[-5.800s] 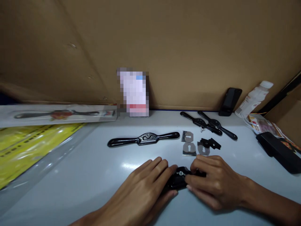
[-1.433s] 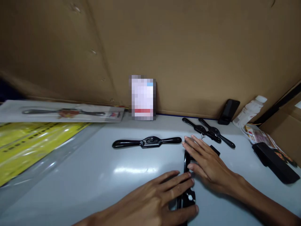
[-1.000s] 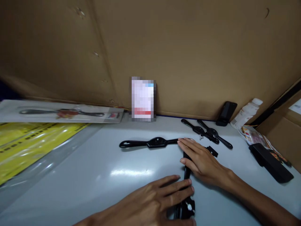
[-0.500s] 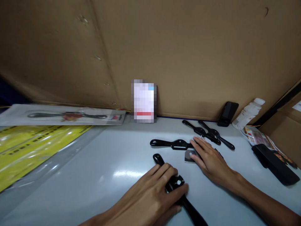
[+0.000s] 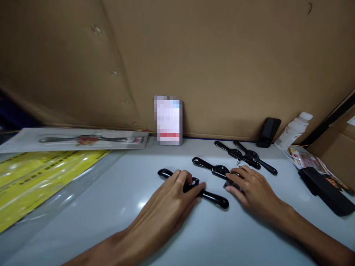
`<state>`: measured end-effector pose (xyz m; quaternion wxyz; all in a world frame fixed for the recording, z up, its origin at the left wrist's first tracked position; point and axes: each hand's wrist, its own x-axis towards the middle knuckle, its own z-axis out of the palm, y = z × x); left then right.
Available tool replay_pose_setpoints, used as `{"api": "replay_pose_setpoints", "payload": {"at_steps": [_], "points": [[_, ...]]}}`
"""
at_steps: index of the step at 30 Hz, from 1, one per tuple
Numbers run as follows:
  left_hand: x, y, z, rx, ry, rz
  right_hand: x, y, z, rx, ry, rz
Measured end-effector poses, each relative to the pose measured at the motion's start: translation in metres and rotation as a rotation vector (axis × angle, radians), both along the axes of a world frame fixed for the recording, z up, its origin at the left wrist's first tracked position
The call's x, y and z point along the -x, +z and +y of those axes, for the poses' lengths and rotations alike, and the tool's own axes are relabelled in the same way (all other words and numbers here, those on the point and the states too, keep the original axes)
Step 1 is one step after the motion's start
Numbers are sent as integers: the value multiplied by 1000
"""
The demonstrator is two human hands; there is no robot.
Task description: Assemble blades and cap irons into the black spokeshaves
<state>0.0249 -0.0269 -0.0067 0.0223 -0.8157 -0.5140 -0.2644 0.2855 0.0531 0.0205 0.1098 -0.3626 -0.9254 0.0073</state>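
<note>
A black spokeshave [image 5: 215, 198] lies slanted on the table in front of me, and my left hand [image 5: 177, 195] is closed around its middle, both handle ends showing. To its right, my right hand [image 5: 249, 188] pinches a small dark blade [image 5: 231, 184], mostly hidden under the fingers. Those fingers also reach the right part of a second spokeshave [image 5: 203, 162], whose left handle and body show. Two more spokeshaves, one nearer [image 5: 226, 148] and one farther right [image 5: 263, 165], lie behind, with a small shiny metal part [image 5: 239, 162] beside them.
A packaged spokeshave [image 5: 58, 139] and yellow plastic packaging [image 5: 50, 177] lie at left. A blurred-out screen [image 5: 169, 122] leans on the cardboard wall [image 5: 194, 55]. At right are a black device [image 5: 269, 132], a bottle [image 5: 294, 129], printed paper [image 5: 307, 160] and a black holder-like object [image 5: 327, 192].
My left hand has moved its spokeshave away from me and leftward, turning it flatter. My right fingers have curled in on the blade, and the spokeshave beside it has shifted right and tilted.
</note>
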Motion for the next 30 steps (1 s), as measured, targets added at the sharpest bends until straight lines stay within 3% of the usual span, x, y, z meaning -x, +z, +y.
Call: {"api": "replay_pose_setpoints", "payload": {"at_steps": [8,12,15,24,30], "points": [[7,-8,7,-14,5,-11,-21,16,19,109,-161,-88],[6,-1,3,48,-41,-47,-27,20,26,200,-266,-104],[7,5,4,-8,-42,50,-28,22,30,267,-309,-111],[9,1,8,-59,32,167,-29,15,33,213,-311,-227],[15,-5,6,-5,6,274,-27,18,29,211,-320,-111]]}}
